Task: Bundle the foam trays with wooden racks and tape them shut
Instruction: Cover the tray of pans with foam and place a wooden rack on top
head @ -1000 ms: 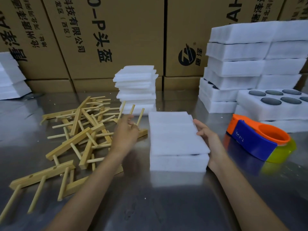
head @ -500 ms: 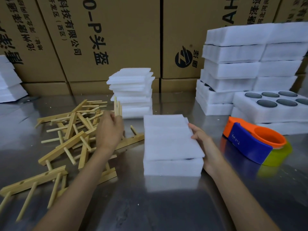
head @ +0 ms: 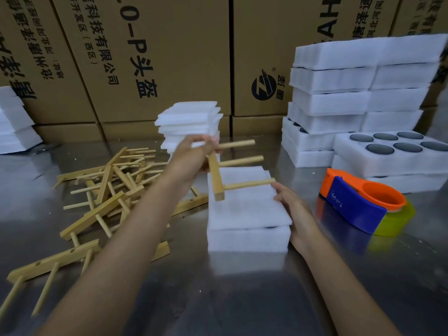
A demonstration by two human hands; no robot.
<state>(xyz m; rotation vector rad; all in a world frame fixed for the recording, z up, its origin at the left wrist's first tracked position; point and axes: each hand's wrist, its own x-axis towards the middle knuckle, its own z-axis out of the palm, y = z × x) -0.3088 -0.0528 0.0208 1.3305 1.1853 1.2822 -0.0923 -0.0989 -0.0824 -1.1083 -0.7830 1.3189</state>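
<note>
Lifted from the rack pile [head: 104, 190], one wooden rack [head: 219, 175] hung in left hand [head: 194, 154] grip above the foam tray [head: 247, 209]; right hand [head: 294, 212], fingers relaxed, steadied it. Tape dispenser [head: 358, 209] untouched; taping remained.

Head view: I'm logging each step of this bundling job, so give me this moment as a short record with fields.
left hand: holds a wooden rack in the air above the foam tray
rack pegs: three, pointing right
right hand: rests against the right edge of the foam tray, fingers relaxed
foam tray: closed, lies on the metal table
rack pile: loose racks left of the tray
tape dispenser: orange and blue, on the table right of the tray, untouched
taping: not yet done
</note>
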